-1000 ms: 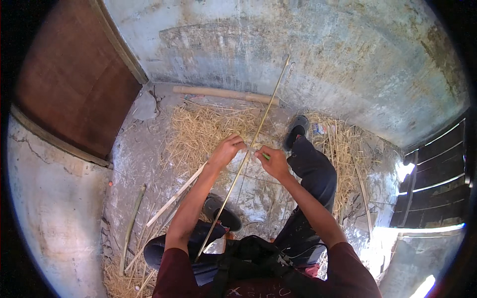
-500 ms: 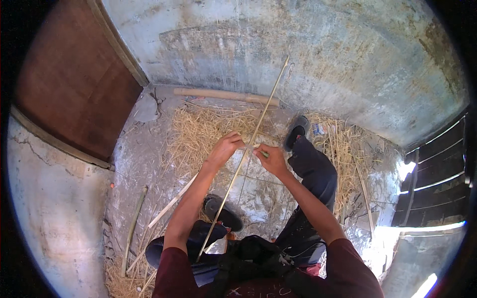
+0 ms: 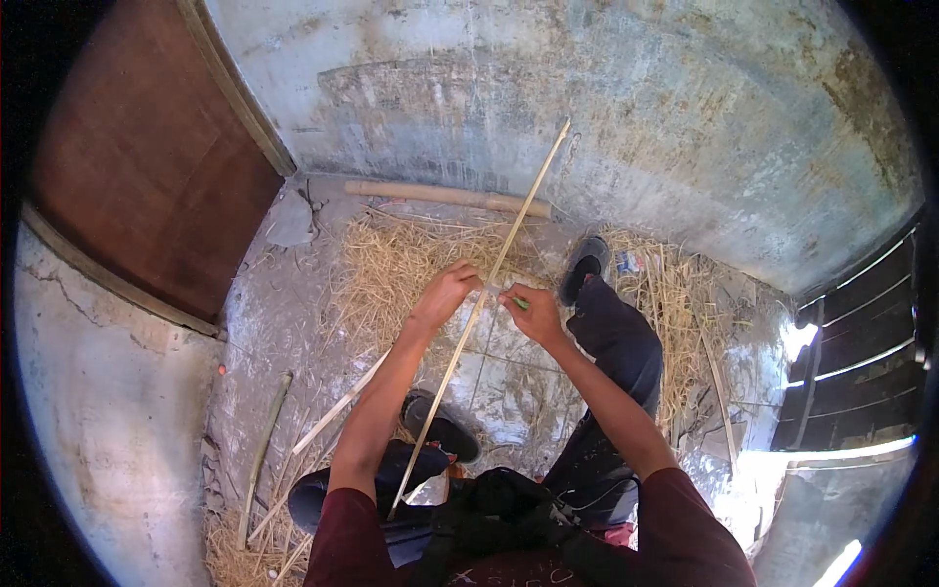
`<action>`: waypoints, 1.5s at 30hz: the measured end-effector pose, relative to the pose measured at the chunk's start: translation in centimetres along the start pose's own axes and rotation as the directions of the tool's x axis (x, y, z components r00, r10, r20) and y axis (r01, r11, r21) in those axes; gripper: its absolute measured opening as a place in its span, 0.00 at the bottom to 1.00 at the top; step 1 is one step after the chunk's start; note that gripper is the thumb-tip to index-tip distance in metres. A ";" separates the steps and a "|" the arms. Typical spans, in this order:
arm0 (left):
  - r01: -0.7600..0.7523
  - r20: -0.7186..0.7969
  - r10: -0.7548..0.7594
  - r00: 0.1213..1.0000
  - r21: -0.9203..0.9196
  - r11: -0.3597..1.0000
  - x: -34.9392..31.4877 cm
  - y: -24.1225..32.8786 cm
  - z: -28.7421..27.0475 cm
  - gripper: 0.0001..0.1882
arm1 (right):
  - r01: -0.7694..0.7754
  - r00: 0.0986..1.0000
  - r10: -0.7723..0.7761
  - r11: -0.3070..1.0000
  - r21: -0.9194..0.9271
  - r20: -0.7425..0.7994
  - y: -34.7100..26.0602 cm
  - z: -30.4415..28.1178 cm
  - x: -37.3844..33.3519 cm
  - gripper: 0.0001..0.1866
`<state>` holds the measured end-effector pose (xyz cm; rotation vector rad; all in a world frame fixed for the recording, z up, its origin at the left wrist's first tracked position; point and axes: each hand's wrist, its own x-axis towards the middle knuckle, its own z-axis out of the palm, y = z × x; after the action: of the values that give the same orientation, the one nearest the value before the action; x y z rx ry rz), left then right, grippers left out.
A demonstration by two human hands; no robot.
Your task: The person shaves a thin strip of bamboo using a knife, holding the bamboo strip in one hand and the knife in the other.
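A long, thin bamboo strip (image 3: 453, 368) slants between my legs, its far end up in front of the wall and its near end by my lap. At about its middle my left hand (image 3: 450, 294) is closed, fingertips pinching the strip. Just right of the strip, my right hand (image 3: 536, 315) is closed around a small green object (image 3: 520, 303), mostly hidden by the fingers. Something small and pale shows between the two hands' fingertips, too small to name.
Straw shavings (image 3: 386, 269) lie heaped on the floor ahead, with more beside my right shoe (image 3: 586, 262). A bamboo pole (image 3: 445, 195) rests along the wall base. A greenish stick (image 3: 264, 458) and a pale slat (image 3: 337, 406) lie at left, near a brown door (image 3: 147, 166).
Both hands keep nearly the same place and grip. The strip's far end sits slightly lower in view, and the whole scene has shifted a little downward.
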<state>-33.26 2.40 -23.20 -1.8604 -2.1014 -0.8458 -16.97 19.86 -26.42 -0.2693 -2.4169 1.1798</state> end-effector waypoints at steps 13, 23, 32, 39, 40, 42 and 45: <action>0.109 -0.041 -0.120 0.992 -0.203 0.973 -0.9 1.1 -0.4 0.14 | 0.201 0.979 -0.203 0.978 -0.052 -0.034 -0.6 -0.9 -0.6 0.10; 0.051 -0.039 -0.059 0.998 -0.172 0.984 -0.5 -1.0 -0.4 0.13 | 0.047 0.998 -0.042 0.992 -0.116 0.038 -1.4 -0.8 0.7 0.08; 0.133 -0.044 -0.141 0.989 -0.160 0.978 1.4 -2.1 1.1 0.09 | 0.049 0.999 -0.045 0.981 -0.190 0.026 0.2 -1.1 2.9 0.10; 0.341 -0.209 -0.465 0.860 -0.444 0.829 1.2 0.7 0.4 0.05 | -0.021 0.999 0.026 0.978 -0.206 0.021 1.6 -3.1 1.7 0.10; 0.426 -0.157 -0.553 0.818 -0.482 0.766 -1.2 0.3 1.0 0.09 | 0.002 0.999 0.005 0.980 -0.199 0.033 1.1 -2.5 2.0 0.10; 0.595 -0.075 -0.731 0.678 -0.527 0.606 -9.2 -1.2 2.1 0.18 | 0.026 0.996 -0.012 0.988 -0.153 0.088 -1.8 -0.4 2.7 0.10; 0.739 0.711 -0.467 0.525 -0.653 -0.164 -8.6 4.3 3.5 0.34 | 0.017 1.000 -0.017 0.986 -0.168 0.001 0.2 -3.0 1.7 0.10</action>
<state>-26.76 -2.77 -29.30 -0.7967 -2.9694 -2.9389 -17.12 22.74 -24.45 -0.2990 -2.5168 0.9693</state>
